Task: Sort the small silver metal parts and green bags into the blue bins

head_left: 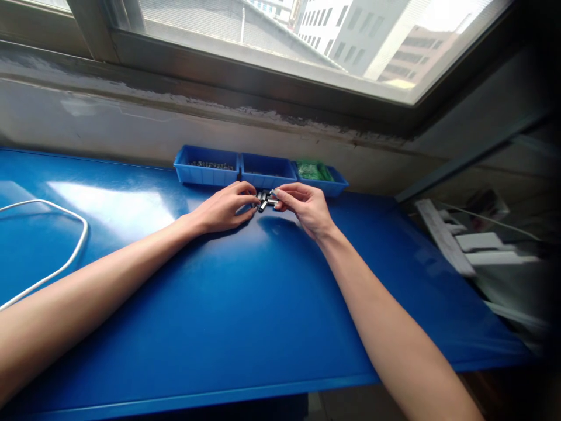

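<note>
Several small silver-and-black metal pieces (264, 202) lie in a little heap on the blue table, just in front of the bins. My left hand (225, 207) rests on the table at the left side of this heap, its fingers curved and apart, the fingertips at the edge of the pieces. From the right, my right hand (307, 207) pinches one small metal piece (273, 193) between thumb and fingers. The exact kind of these pieces is too small to make out.
Behind the heap stand three joined blue bins: the left bin (205, 174) holds small metal parts, the middle bin (267, 177) looks dark inside, and the right one has green plastic bags (313, 170). A white cable (83, 228) loops across the table's left side. A window frame rises behind.
</note>
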Demonstrator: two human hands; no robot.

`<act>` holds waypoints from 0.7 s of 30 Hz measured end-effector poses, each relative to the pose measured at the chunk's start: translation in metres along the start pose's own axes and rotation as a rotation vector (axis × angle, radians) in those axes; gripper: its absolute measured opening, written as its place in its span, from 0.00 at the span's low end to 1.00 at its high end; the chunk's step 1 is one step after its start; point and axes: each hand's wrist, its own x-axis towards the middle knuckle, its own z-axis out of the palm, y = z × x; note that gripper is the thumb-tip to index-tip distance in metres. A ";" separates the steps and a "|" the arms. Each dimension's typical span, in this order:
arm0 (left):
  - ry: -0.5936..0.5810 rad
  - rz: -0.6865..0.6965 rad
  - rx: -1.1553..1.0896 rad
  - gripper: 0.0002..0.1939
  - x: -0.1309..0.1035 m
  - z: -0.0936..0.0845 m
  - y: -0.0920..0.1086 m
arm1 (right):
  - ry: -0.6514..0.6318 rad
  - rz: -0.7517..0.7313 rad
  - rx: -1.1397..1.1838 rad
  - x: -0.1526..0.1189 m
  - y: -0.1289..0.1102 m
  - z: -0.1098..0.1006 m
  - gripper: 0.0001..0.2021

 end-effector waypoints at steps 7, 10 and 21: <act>-0.004 -0.032 -0.066 0.11 0.002 -0.002 0.001 | 0.175 -0.076 0.135 0.014 -0.001 0.007 0.23; 0.031 -0.061 -0.084 0.09 0.002 -0.002 0.000 | 0.151 -0.177 0.099 0.020 -0.001 0.010 0.26; 0.229 -0.439 -0.647 0.24 0.006 -0.011 0.000 | 0.084 -0.208 -0.374 -0.008 0.003 0.016 0.15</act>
